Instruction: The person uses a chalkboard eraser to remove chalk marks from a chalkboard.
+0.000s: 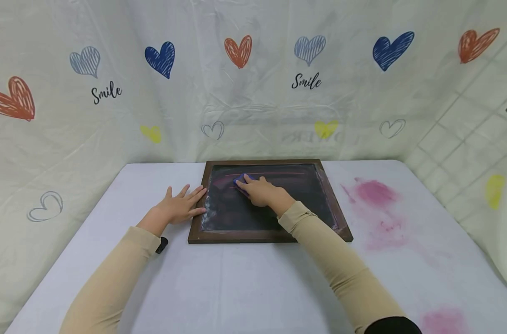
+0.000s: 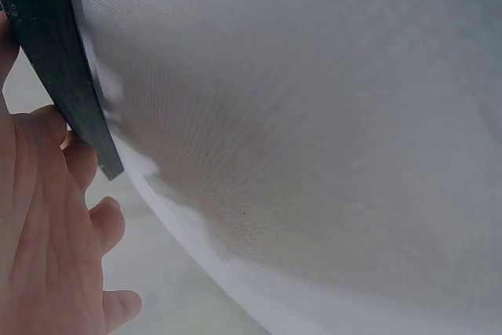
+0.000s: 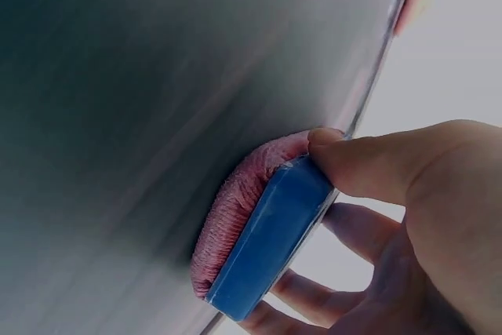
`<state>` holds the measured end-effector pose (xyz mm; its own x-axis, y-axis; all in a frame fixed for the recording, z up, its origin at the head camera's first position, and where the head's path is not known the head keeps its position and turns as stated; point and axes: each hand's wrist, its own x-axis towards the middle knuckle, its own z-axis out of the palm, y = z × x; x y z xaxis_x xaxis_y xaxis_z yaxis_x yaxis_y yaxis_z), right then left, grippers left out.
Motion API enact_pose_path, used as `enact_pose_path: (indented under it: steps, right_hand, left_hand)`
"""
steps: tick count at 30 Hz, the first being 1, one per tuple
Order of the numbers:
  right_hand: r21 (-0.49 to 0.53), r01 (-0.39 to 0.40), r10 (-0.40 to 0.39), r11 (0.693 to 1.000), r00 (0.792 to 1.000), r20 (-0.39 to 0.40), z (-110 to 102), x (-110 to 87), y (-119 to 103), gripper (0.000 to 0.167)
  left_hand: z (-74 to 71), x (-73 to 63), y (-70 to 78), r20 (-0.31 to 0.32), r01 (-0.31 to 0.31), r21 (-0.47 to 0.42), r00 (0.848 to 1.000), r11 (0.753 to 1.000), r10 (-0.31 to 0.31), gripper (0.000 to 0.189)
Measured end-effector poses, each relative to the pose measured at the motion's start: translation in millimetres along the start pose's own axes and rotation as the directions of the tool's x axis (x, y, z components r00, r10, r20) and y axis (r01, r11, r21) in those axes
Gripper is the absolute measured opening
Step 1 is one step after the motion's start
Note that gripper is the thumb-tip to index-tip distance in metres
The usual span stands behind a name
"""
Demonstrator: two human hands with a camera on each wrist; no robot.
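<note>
A chalkboard in a brown wooden frame lies on the white table, with faint pink chalk lines near its far edge and whitish smears at the left. My right hand grips a blue chalkboard eraser against the upper left of the board. In the right wrist view, its pink-stained pad touches the dark surface, with thumb and fingers on either side of the blue back. My left hand has its fingers spread and rests against the left side of the frame.
Pink chalk dust stains mark the white table to the right of the board, and another stain is near the front right. Behind the table hangs a pale curtain printed with hearts and words.
</note>
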<state>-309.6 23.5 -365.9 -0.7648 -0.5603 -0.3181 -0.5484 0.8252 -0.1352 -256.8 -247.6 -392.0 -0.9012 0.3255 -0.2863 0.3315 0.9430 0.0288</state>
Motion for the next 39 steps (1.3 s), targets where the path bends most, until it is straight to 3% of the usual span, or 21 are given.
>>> enact_pose_path:
  steps: [8,14,20,27,31,35,39]
  right_hand:
    - [-0.085,0.072,-0.071,0.994,0.997,0.021,1.8,10.1,-42.6,0.066]
    - [-0.079,0.071,-0.07,0.994,0.997,0.007,3.4,9.5,-41.2,0.068]
    - [-0.006,0.039,-0.039,0.999,0.999,-0.016,0.7,-0.8,-6.7,0.07]
    - [0.028,0.048,-0.046,0.998,0.996,-0.079,1.7,-36.3,67.6,0.066]
    - [0.054,0.0,0.005,0.999,0.994,-0.106,4.6,-55.3,105.6,0.065]
    - [0.063,-0.046,0.053,0.997,0.991,-0.122,5.4,-61.8,120.5,0.065]
    - [0.077,-0.088,0.097,0.993,0.989,-0.115,4.8,-55.3,113.3,0.067]
  left_hand:
    - [2.6,1.3,-1.0,-0.01,0.005,-0.01,1.0,1.0,-0.005,0.076]
    - [6.5,2.3,-2.9,-0.004,0.007,-0.006,1.0,1.0,-0.008,0.077]
    - [3.0,1.5,-2.1,-0.012,0.0,-0.004,1.0,1.0,0.0,0.077]
    - [1.6,-3.5,-0.3,-0.015,-0.006,-0.025,1.0,1.0,0.005,0.077]
    - [3.7,-2.3,-1.7,-0.014,-0.008,-0.019,1.0,1.0,0.008,0.078]
    - [5.2,-0.7,-2.4,-0.012,-0.01,-0.016,1.0,1.0,0.01,0.077]
    - [5.1,0.5,-2.9,-0.017,-0.012,-0.021,1.0,1.0,0.011,0.077]
